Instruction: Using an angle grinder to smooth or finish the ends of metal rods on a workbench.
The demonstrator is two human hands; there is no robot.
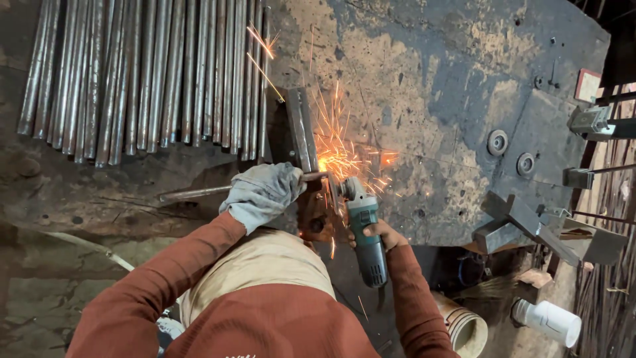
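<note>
My left hand (263, 193), in a grey work glove, grips a thin steel rod (192, 193) that lies across a metal block (299, 132). My right hand (379, 233), bare, holds a green and black angle grinder (366, 238). The grinder's disc meets the rod's end just right of the glove, and orange sparks (341, 149) fly up and to the right over the worn metal table (437, 79). Both rust-red sleeves reach in from the bottom of the head view.
A row of several steel rods (139, 73) lies side by side at the top left. Two round washers (497, 142) sit on the table's right side. Angle brackets and clamps (530, 222) stand at the right edge. A white plastic bottle (548, 321) and a drum (464, 328) lie below.
</note>
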